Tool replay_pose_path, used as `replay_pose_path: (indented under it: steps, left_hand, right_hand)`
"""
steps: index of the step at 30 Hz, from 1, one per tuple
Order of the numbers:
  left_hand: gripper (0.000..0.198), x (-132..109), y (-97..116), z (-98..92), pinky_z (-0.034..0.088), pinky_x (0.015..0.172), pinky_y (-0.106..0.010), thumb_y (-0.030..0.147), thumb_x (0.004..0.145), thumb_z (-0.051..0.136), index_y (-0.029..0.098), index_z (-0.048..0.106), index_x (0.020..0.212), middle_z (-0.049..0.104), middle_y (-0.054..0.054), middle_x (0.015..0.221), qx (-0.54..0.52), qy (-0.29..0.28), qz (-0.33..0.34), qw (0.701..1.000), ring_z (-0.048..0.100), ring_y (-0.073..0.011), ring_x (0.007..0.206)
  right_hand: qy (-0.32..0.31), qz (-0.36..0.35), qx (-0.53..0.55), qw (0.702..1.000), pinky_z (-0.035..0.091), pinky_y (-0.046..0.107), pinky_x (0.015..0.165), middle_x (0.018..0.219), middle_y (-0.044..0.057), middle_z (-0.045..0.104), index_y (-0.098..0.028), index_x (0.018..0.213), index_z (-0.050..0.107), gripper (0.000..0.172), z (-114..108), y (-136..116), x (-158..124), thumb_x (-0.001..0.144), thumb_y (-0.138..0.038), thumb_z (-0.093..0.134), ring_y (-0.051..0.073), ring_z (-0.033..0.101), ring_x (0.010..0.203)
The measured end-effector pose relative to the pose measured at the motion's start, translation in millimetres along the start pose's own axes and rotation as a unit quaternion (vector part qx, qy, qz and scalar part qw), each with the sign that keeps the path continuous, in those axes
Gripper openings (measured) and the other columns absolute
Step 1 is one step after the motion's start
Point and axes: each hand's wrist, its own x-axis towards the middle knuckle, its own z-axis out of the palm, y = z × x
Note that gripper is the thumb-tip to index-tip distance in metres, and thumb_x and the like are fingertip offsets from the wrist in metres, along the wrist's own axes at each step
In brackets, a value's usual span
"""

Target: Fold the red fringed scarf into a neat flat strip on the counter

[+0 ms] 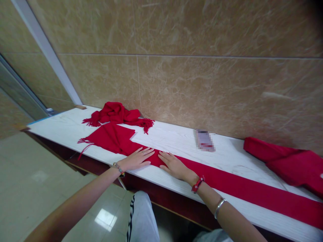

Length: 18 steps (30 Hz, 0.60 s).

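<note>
A long red scarf [234, 183] lies along the white tabletop, flat and folded into a narrow band on the right. Its left end [108, 136] is spread wider and rumpled, with fringe hanging over the table's front edge. My left hand [136, 159] rests flat on the scarf, fingers stretched out. Close beside it, my right hand [175, 165] also lies palm down on the band, fingers extended. Neither hand grips anything. Behind the spread end sits a crumpled second red scarf [117, 113] with fringed ends.
A blurred, phone-like object [205, 140] lies near the wall. More red cloth [285, 161] is heaped at the right back. The tiled wall [202, 90] borders the white table [60, 126] at its rear. My knee [143, 215] is by the front edge.
</note>
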Motion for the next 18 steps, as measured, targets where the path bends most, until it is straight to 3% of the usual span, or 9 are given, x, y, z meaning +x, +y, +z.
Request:
replay_pose_path:
  steps: [5,9,13,18]
  left_hand:
    - [0.046,0.4,-1.3,0.2,0.013,0.106,-0.036,0.035,0.093,0.026,0.020,0.026,0.137,0.022,-0.005,0.144,0.022,0.044,-0.057,0.997,0.016,-0.0154,0.132]
    - [0.046,0.5,-0.7,3.8,0.020,0.104,-0.039,0.032,0.092,0.030,0.019,0.027,0.136,0.027,-0.006,0.142,0.030,0.042,-0.073,0.996,0.021,-0.0174,0.131]
    - [0.039,5.4,6.3,1.7,0.021,0.105,-0.040,0.023,0.089,0.034,0.014,0.044,0.125,0.031,-0.009,0.140,0.047,0.087,-0.062,0.993,0.023,-0.0203,0.130]
    - [0.038,9.1,15.1,1.9,0.036,0.096,-0.031,0.013,0.084,0.035,0.012,0.049,0.119,0.048,-0.012,0.122,0.019,0.094,-0.055,0.994,0.047,-0.0187,0.109]
  right_hand:
    - [0.028,0.043,-0.009,0.999,0.021,0.041,0.107,0.139,0.015,0.032,-0.007,0.133,0.034,0.051,6.9,-5.0,11.8,0.091,-0.035,0.032,0.022,0.023,0.130]
    - [0.015,0.075,-0.025,0.997,0.021,0.043,0.106,0.140,0.016,0.031,-0.004,0.133,0.034,0.051,12.8,-9.1,19.0,0.090,-0.032,0.033,0.024,0.023,0.130]
    - [0.012,0.095,-0.037,0.995,0.023,0.046,0.104,0.140,0.017,0.029,-0.004,0.131,0.036,0.048,8.8,-19.0,24.4,0.089,-0.026,0.033,0.027,0.024,0.129]
    - [0.024,0.097,-0.040,0.994,0.023,0.041,0.105,0.141,0.016,0.027,-0.004,0.133,0.033,0.050,11.7,-30.9,31.9,0.090,-0.029,0.034,0.025,0.024,0.130]
